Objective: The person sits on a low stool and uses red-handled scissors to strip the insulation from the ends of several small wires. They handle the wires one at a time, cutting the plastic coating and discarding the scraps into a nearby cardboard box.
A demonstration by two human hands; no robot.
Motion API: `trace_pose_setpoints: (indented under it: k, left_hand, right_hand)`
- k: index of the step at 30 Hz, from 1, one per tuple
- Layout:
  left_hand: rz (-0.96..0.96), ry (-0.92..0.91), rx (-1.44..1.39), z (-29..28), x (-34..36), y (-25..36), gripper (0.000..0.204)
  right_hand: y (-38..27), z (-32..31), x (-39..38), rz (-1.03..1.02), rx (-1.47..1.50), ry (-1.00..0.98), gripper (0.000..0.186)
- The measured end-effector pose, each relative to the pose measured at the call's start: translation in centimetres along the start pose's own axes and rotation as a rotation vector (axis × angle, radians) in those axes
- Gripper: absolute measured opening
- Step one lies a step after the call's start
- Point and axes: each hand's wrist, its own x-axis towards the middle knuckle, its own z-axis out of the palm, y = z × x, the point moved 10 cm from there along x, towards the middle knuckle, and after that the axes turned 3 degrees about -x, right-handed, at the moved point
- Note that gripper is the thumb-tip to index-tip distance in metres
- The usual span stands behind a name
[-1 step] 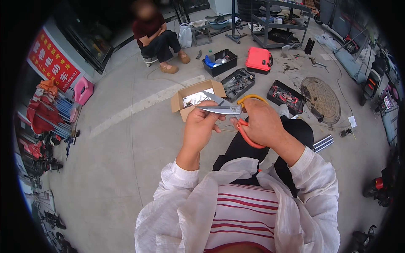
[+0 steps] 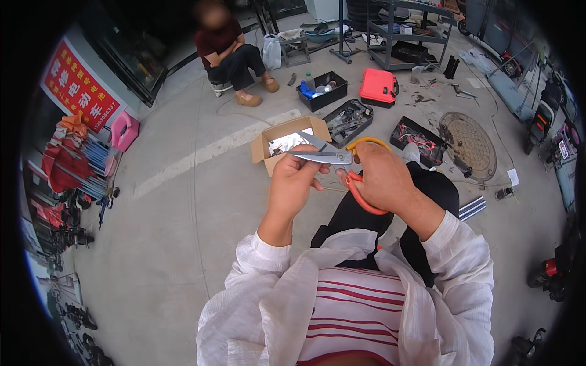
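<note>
A pair of scissors (image 2: 337,158) with grey metal blades is held up over my lap, its blades parted and pointing left. One handle loop is yellow, the other red-orange. My right hand (image 2: 384,174) is closed around the handles. My left hand (image 2: 292,180) has its fingers curled at the lower blade, the thumb just beneath it; the blade hides part of these fingers. Behind the blades stands an open cardboard box (image 2: 261,149) on the ground, with white and dark contents I cannot make out.
Beyond the box lie an open tool case (image 2: 348,122), a black bin of bottles (image 2: 323,102), a red hard case (image 2: 378,86) and a black tray of red wires (image 2: 404,144). A person (image 2: 235,61) sits at the back left. Right stands a metal cart (image 2: 421,36) and a manhole cover (image 2: 470,146).
</note>
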Motion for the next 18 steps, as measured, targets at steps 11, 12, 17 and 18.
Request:
trace_pose_setpoints:
  k: [11,12,17,18]
  left_hand:
    - [-0.065,0.033,0.084,-1.1,3.9,0.7,0.007]
    - [-0.081,0.036,0.116,-1.4,3.8,0.7,0.007]
    - [-0.158,0.061,0.124,-2.1,5.7,-0.5,0.006]
    - [-0.179,0.063,0.121,-2.4,6.2,-1.2,0.006]
  right_hand:
    - [1.9,0.4,4.7,-0.090,0.064,-0.045,0.044]
    - [1.9,0.9,4.8,-0.091,0.091,-0.050,0.044]
    - [4.2,4.1,6.3,0.004,0.167,-0.219,0.045]
    - [4.6,4.6,6.5,-0.008,0.166,-0.219,0.046]
